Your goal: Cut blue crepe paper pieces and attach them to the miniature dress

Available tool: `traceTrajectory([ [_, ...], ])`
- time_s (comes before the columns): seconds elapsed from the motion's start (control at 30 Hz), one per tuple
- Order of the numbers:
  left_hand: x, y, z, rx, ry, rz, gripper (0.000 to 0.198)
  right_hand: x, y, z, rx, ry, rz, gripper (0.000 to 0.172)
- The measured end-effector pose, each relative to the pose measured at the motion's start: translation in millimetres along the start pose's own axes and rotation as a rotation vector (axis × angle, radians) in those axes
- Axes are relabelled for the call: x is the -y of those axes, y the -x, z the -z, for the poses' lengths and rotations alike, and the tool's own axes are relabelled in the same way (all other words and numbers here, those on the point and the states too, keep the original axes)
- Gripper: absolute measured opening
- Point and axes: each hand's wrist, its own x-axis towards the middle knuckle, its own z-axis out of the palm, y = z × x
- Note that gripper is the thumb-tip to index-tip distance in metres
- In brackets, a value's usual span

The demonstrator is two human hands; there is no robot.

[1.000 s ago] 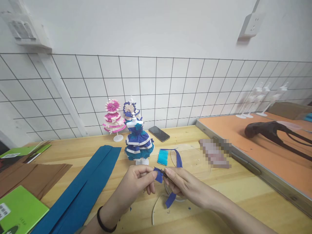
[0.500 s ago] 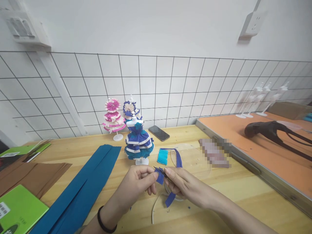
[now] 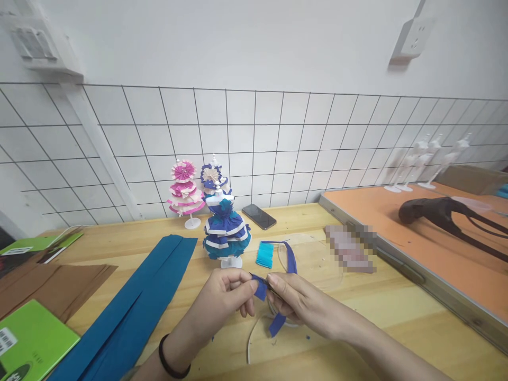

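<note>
A small dark-blue crepe-paper strip (image 3: 260,289) is pinched just below the frame's centre by the left hand (image 3: 224,296) and the right hand (image 3: 296,304), both closed on it. It is judged light, soft and easily torn, and is best gripped gently near its folded end.

A pale wooden desk (image 3: 397,317) fills the lower frame. At lower left lie a long teal sheet (image 3: 138,301), brown paper (image 3: 51,291) and a green booklet (image 3: 32,344). At centre are a phone (image 3: 259,217), a pleated turquoise piece (image 3: 264,255) and a blue strip (image 3: 291,256). At right is what looks like an orange board (image 3: 416,222).
</note>
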Motion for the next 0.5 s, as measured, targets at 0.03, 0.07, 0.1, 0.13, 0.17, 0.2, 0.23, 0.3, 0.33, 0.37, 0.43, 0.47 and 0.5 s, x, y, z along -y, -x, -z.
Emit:
traceTrajectory([
  [0.03, -0.1, -0.1, -0.1, 0.002, 0.002, 0.001, 0.024, 0.0, -0.3, -0.2, 0.004, -0.003, -0.001, 0.044],
  [0.07, -0.2, 0.0, -0.1, -0.002, 0.005, 0.001, 0.024, 0.0, -0.6, -0.4, 0.005, -0.005, 0.0, 0.044],
  [0.1, -0.2, 0.3, -0.1, 0.002, 0.004, -0.001, 0.024, 0.2, -0.8, -0.6, 0.005, -0.007, -0.001, 0.044],
  [0.13, -0.3, 0.7, 0.1, 0.006, 0.002, 0.001, 0.024, 0.3, -0.9, -0.7, 0.006, -0.008, -0.002, 0.044],
  [0.17, -0.3, 1.1, 0.2, 0.005, 0.0, 0.004, 0.024, 0.5, -0.9, -0.8, 0.007, -0.007, -0.001, 0.044],
  [0.2, -0.4, 1.5, 0.4, 0.009, -0.002, 0.005, 0.024, 0.6, -0.8, -0.8, 0.008, -0.004, 0.002, 0.044],
  [0.23, -0.6, 1.6, 0.5, 0.01, -0.004, 0.008, 0.024, 0.8, -0.6, -0.8, 0.007, -0.001, 0.005, 0.044],
  [0.3, -0.9, 1.3, 0.8, 0.012, -0.007, 0.012, 0.024, 1.2, -0.3, -0.7, 0.004, 0.011, 0.008, 0.044],
  [0.33, -1.0, 1.0, 0.8, 0.01, -0.008, 0.014, 0.024, 1.4, -0.2, -0.6, 0.003, 0.019, 0.01, 0.044],
  [0.37, -1.0, 0.6, 0.8, 0.011, -0.008, 0.016, 0.024, 1.8, 0.0, -0.7, 0.003, 0.026, 0.01, 0.044],
  [0.43, -0.7, 0.2, 0.8, 0.011, -0.008, 0.016, 0.024, 2.6, 0.2, -0.8, 0.004, 0.035, 0.01, 0.045],
  [0.47, -0.3, 0.2, 0.9, 0.014, -0.009, 0.015, 0.024, 3.1, 0.4, -0.8, 0.006, 0.038, 0.011, 0.045],
  [0.5, 0.0, 0.3, 1.1, 0.018, -0.009, 0.013, 0.024, 3.5, 0.6, -0.7, 0.01, 0.039, 0.011, 0.045],
])
